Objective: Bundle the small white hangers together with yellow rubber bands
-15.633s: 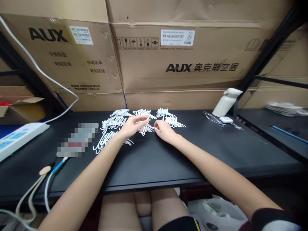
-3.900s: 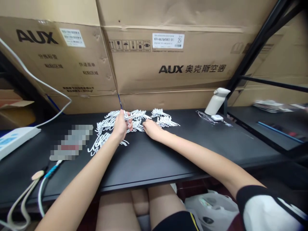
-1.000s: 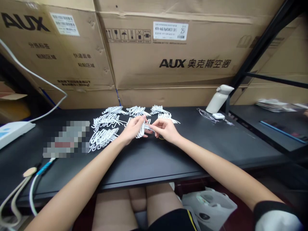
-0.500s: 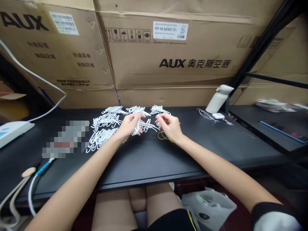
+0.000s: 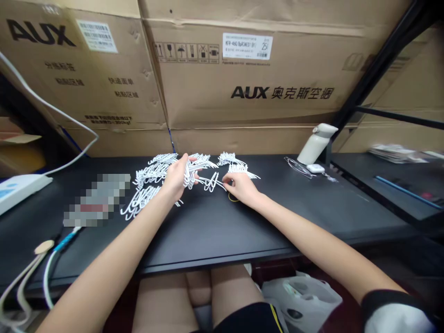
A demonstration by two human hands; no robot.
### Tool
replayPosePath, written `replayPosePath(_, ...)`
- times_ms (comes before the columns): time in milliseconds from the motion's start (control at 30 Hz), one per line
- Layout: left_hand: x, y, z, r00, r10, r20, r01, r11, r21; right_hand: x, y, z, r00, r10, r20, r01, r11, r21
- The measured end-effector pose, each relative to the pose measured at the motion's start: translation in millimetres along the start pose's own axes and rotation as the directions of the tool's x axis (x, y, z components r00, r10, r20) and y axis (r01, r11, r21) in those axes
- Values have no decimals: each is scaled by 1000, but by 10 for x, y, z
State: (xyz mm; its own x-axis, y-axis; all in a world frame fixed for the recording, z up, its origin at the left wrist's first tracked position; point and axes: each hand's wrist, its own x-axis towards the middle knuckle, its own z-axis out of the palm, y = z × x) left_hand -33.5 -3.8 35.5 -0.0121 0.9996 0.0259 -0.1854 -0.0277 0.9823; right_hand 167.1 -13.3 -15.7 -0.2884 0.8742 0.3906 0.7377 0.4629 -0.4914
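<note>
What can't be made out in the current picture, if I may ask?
All in the head view:
How many white hooked pieces the left hand holds: they overlap.
Whether the right hand grips one too: contact too small.
Full outline of the yellow loop: right hand covers part.
Details of the flat object at left: pixelated.
Rest of the power strip: cut by left edge.

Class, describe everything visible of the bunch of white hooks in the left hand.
The bunch of white hooks consists of thin rods, perhaps plastic or coated wire. Their rounded bends crowd together in the left hand, which grips them over the black table. The hand hides part; their number is unclear.
</note>
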Motion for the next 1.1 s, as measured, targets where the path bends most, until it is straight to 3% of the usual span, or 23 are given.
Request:
replayPosePath(333, -3, -68, 2, 999, 34, 28, -37, 992, 118, -70, -137, -584, 993, 109, -46, -115, 979, -168)
replayPosePath(500, -19, -108, 15, 992, 81, 92, -97, 979, 180, -43, -83, -626, 986, 111, -127, -105, 993, 55)
replayPosePath(633, -24, -100, 15, 992, 75, 99, -91, 981, 169, -1, 30, -593, 990, 138, -17, -126, 943, 307)
replayPosePath(933, -42, -81, 19, 992, 72, 109, -89, 982, 166, 54, 294, -677, 927, 231, 295, -353, 802, 482)
replayPosePath(1100, -45, -70, 29, 991, 71, 112, -89, 981, 170, 94, 424, -629, 915, 254, 314, -395, 723, 566)
